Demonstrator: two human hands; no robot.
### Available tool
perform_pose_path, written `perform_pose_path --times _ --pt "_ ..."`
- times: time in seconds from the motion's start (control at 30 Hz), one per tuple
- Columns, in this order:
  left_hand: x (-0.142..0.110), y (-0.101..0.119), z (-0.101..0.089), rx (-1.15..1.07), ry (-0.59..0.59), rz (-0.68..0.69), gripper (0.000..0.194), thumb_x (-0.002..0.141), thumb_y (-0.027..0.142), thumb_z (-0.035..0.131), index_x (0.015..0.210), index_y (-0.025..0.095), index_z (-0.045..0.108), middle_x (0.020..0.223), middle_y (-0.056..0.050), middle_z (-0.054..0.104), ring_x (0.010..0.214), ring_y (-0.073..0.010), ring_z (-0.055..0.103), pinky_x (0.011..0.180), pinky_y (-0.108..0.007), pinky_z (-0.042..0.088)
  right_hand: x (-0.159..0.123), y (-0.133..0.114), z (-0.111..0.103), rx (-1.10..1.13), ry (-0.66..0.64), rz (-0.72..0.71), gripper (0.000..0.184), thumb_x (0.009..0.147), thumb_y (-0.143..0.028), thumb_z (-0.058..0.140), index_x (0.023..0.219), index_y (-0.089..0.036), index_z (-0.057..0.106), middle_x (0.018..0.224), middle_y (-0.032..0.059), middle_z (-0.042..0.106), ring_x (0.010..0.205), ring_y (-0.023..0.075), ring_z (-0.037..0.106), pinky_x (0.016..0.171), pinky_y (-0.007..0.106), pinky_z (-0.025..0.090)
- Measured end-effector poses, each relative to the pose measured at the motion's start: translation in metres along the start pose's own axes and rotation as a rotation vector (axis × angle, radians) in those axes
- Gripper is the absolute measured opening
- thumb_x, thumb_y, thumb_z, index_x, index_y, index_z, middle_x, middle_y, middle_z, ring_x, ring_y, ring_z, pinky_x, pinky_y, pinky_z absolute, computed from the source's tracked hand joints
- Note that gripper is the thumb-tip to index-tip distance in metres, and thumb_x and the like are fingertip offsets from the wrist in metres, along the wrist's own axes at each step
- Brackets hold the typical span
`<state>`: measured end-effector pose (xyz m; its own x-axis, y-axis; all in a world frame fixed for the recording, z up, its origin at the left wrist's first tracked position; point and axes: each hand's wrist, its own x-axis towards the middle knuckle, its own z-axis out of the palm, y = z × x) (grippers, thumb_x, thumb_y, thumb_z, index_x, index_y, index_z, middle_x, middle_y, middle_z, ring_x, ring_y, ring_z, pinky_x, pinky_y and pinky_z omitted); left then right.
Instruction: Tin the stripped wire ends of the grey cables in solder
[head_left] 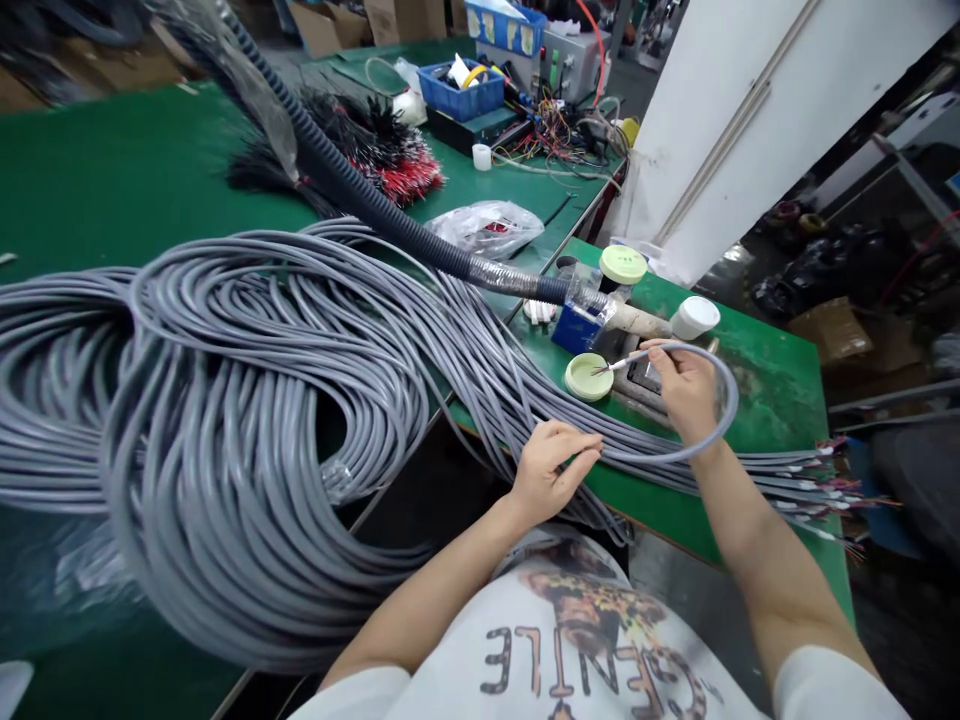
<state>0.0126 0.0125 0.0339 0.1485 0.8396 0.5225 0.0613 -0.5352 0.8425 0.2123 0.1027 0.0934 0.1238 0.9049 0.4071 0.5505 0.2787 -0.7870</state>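
- Grey cable (730, 385): slim, smooth, curved in an open loop that bulges toward 3 o'clock, its end section in the right hand (686, 392).
- Stripped tip (609, 367): thin, bare-looking strands pointing toward 9 o'clock, over the dish; contact unclear.
- Dish (589, 378): small, round, pale yellow-green, open, upright on the desk (772, 400).
- Cable bundle (247, 480): grey, coiled at 9 o'clock, its multicoloured wire ends fanned toward 3 o'clock.

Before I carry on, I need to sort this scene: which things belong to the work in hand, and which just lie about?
In the work:
- looped cable in the right hand, wire end at the pale-green tub
- grey cable coils

Apparently lying about:
- blue basket
- plastic bag
- white roll
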Motion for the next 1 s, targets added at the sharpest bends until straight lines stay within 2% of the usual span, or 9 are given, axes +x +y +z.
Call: perform_pose_path --times 0.37,0.63,0.73,0.83,1.0 --pt "-0.003 -0.007 -0.002 -0.015 -0.007 -0.022 0.023 0.085 0.014 0.061 0.106 0.021 0.069 0.091 -0.005 0.075 0.083 -0.0173 0.063 0.081 -0.035 0.048 0.017 0.009 0.018 -0.132 -0.083 -0.04 0.027 0.086 -0.039 0.056 0.083 -0.017 0.072 0.075 0.0029 0.072 0.07 0.0183 0.065 0.071 0.031 0.051" --pt "-0.002 -0.007 -0.003 -0.017 -0.01 -0.024 0.024 0.085 0.013 0.061 0.106 0.021 0.068 0.091 -0.005 0.074 0.084 -0.017 0.063 0.081 -0.035 0.049 0.021 0.008 0.018 -0.174 -0.09 -0.045 0.025 0.087 -0.035 0.057 0.081 -0.017 0.073 0.072 0.0024 0.071 0.067 0.0172 0.064 0.066 0.029 0.05" --pt "-0.001 -0.007 -0.004 -0.015 -0.001 -0.016 0.023 0.085 0.014 0.06 0.106 0.021 0.068 0.092 -0.005 0.074 0.085 -0.0173 0.063 0.081 -0.035 0.05 0.021 0.002 0.005 -0.169 -0.029 -0.032 0.026 0.087 -0.039 0.057 0.084 -0.018 0.073 0.076 0.0031 0.073 0.073 0.0191 0.066 0.07 0.031 0.051" --pt "-0.001 -0.009 -0.003 0.025 0.001 0.018 0.025 0.085 0.014 0.061 0.108 0.022 0.067 0.095 -0.006 0.073 0.089 -0.0184 0.063 0.084 -0.036 0.05 0.02 0.0 -0.017 -0.187 0.072 -0.025 0.027 0.087 -0.041 0.056 0.088 -0.019 0.072 0.079 0.0033 0.073 0.079 0.0205 0.068 0.075 0.033 0.052" --pt "0.002 -0.012 -0.001 0.152 -0.048 0.069 0.029 0.085 0.017 0.062 0.114 0.023 0.064 0.102 -0.007 0.072 0.095 -0.0203 0.063 0.088 -0.039 0.048 0.02 0.02 -0.058 -0.292 0.196 -0.028 0.025 0.086 -0.039 0.057 0.087 -0.019 0.071 0.076 0.0036 0.072 0.075 0.02 0.068 0.075 0.033 0.053"
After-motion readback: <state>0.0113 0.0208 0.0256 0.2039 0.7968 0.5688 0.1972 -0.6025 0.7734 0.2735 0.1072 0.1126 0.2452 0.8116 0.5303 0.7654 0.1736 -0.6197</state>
